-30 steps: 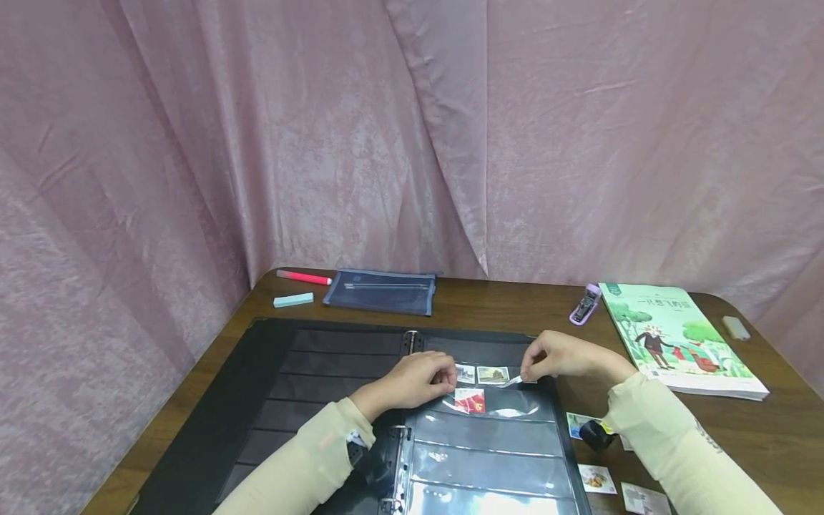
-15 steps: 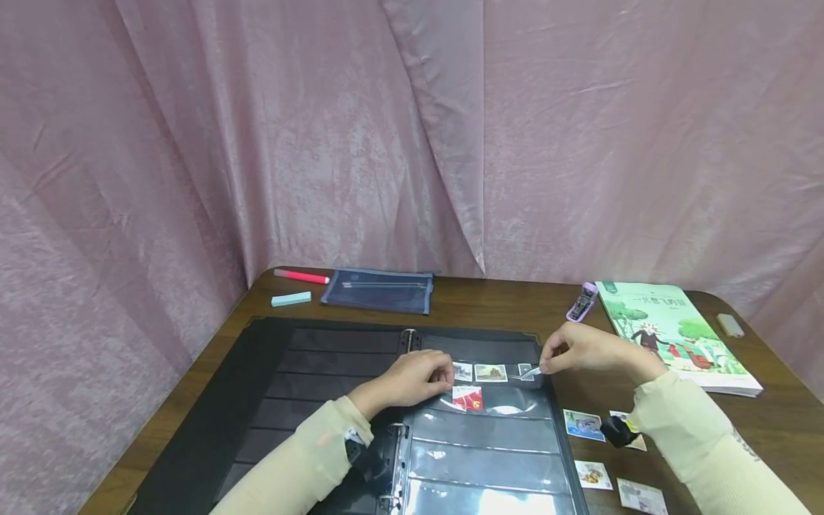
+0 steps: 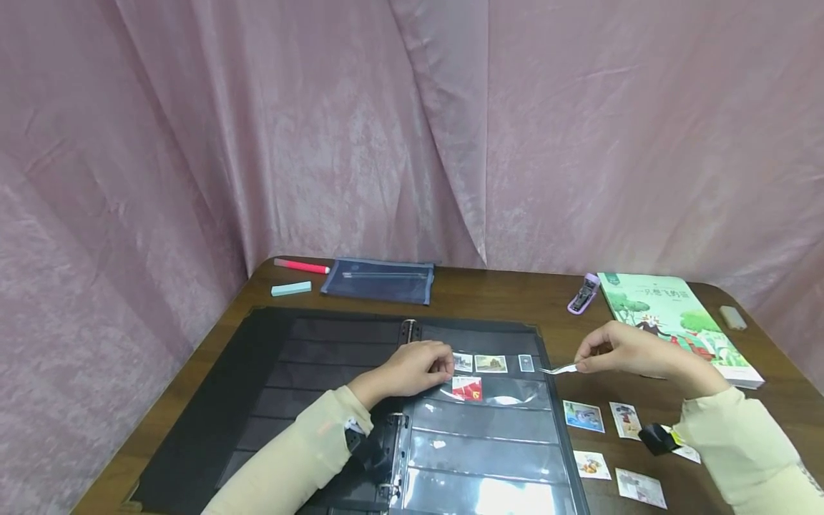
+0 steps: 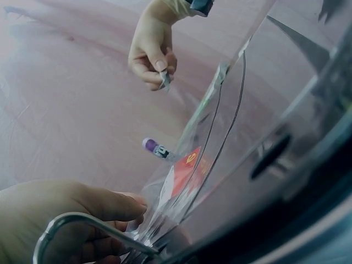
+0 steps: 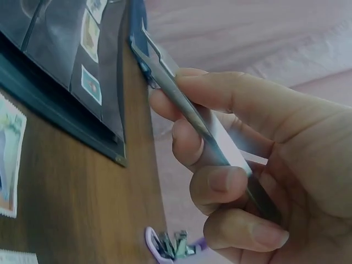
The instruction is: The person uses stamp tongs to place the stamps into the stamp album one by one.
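Observation:
My right hand (image 3: 627, 357) grips metal tweezers (image 5: 225, 146), whose tips stand apart with nothing between them, just off the album's right edge. A black ring-bound stamp album (image 3: 193, 422) lies spread on the table. Its right page carries a row with a small framed stamp (image 3: 526, 363), a landscape stamp (image 3: 491, 364) and another stamp (image 3: 463, 363) partly behind my left hand (image 3: 412, 368). Below that row sits a red stamp (image 3: 467, 388). My left thumb and fingers pinch the clear plastic pocket (image 4: 157, 206) beside the red stamp.
Several loose stamps lie right of the album, among them a blue one (image 3: 584, 416) and a pale one (image 3: 641, 488). Behind are a green book (image 3: 656, 300), a purple-edged object (image 3: 584, 294), an eraser-like block (image 3: 734, 317), a blue zip pouch (image 3: 380, 286) and a pink marker (image 3: 301, 266).
My right hand has moved right with the tweezers, away from the row. The small framed stamp, under the tweezer tips before, now lies uncovered in the row. My left hand stays put.

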Motion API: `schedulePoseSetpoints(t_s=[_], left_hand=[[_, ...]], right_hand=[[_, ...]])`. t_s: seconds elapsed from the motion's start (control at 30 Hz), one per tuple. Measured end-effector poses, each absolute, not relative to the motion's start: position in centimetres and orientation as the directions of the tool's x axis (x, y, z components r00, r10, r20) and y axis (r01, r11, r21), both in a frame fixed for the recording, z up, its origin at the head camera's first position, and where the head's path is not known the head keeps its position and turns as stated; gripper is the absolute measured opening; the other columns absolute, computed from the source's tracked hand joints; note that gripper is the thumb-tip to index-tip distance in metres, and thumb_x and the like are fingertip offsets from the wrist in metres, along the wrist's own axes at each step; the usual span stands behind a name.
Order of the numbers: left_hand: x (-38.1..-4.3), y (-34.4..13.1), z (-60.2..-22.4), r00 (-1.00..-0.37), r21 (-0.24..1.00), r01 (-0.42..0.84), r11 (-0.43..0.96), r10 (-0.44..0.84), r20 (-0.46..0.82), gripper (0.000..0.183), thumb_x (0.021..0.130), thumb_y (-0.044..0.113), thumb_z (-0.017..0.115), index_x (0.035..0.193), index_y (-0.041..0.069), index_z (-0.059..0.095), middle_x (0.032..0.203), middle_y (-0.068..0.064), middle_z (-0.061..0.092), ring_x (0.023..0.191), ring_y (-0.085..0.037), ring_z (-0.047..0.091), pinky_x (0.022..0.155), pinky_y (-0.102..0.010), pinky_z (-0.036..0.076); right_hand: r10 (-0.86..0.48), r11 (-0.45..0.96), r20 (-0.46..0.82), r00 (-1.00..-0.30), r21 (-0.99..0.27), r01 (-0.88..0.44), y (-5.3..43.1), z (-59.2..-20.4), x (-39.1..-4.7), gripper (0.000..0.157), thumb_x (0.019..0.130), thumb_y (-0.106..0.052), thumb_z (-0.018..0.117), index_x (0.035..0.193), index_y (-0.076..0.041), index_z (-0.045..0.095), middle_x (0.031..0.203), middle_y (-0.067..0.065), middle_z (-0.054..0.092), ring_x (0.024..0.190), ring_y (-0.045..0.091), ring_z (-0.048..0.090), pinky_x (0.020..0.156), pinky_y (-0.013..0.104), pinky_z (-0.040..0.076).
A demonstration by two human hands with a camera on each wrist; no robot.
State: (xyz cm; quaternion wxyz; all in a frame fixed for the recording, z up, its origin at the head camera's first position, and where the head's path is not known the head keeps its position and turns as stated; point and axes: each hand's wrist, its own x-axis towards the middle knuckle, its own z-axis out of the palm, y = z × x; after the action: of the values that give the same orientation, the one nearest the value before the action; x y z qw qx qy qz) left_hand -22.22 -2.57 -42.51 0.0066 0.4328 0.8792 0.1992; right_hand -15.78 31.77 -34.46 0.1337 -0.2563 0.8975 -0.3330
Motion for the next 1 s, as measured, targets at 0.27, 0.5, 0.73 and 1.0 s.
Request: schedulePoseSetpoints(t_s=[0.27, 0.5, 0.73, 1.0], left_hand=[[-22.2, -2.4, -42.1, -0.625, 0.355, 0.758, 0.547, 0.765, 0.158, 0.009, 0.082, 0.026, 0.063, 0.079, 0.026, 0.054, 0.076, 0.014, 0.053, 0.070, 0.001, 0.048, 0.064, -0.017, 0.038], [-22.3, -2.3, -42.0, -0.622, 0.357, 0.760, 0.544, 0.768, 0.154, 0.009, 0.083, 0.026, 0.063, 0.079, 0.026, 0.055, 0.076, 0.014, 0.053, 0.071, 0.001, 0.048, 0.065, -0.017, 0.038], [-22.3, -2.5, -42.0, -0.622, 0.361, 0.759, 0.541, 0.767, 0.158, 0.010, 0.082, 0.026, 0.063, 0.079, 0.026, 0.054, 0.074, 0.014, 0.051, 0.069, 0.001, 0.047, 0.063, -0.017, 0.037], [-22.2, -2.6, -42.2, -0.630, 0.368, 0.752, 0.547, 0.761, 0.156, 0.011, 0.082, 0.024, 0.064, 0.078, 0.026, 0.054, 0.074, 0.014, 0.051, 0.069, 0.001, 0.047, 0.062, -0.016, 0.037]], right_hand=[[-0.547, 0.651, 0.006, -0.837, -0.626, -0.429, 34.0, -34.5, -14.0, 0.005, 0.083, -0.012, 0.061, 0.086, -0.010, 0.066, 0.075, -0.012, 0.063, 0.066, -0.006, 0.049, 0.055, 0.020, 0.042], [-0.509, 0.697, 0.021, -0.861, -0.577, -0.426, 35.5, -35.0, -12.6, 0.005, 0.083, -0.012, 0.061, 0.086, -0.014, 0.065, 0.078, -0.012, 0.065, 0.070, -0.008, 0.049, 0.057, 0.018, 0.040], [-0.478, 0.691, 0.031, -0.878, -0.603, -0.398, 36.7, -35.6, -11.4, 0.007, 0.084, -0.010, 0.060, 0.087, -0.013, 0.065, 0.074, -0.009, 0.063, 0.063, -0.008, 0.045, 0.051, 0.019, 0.037], [-0.462, 0.713, 0.007, -0.887, -0.592, -0.376, 38.4, -37.1, -10.7, 0.008, 0.084, -0.007, 0.059, 0.086, -0.011, 0.066, 0.077, -0.013, 0.064, 0.070, -0.009, 0.047, 0.057, 0.017, 0.039]])
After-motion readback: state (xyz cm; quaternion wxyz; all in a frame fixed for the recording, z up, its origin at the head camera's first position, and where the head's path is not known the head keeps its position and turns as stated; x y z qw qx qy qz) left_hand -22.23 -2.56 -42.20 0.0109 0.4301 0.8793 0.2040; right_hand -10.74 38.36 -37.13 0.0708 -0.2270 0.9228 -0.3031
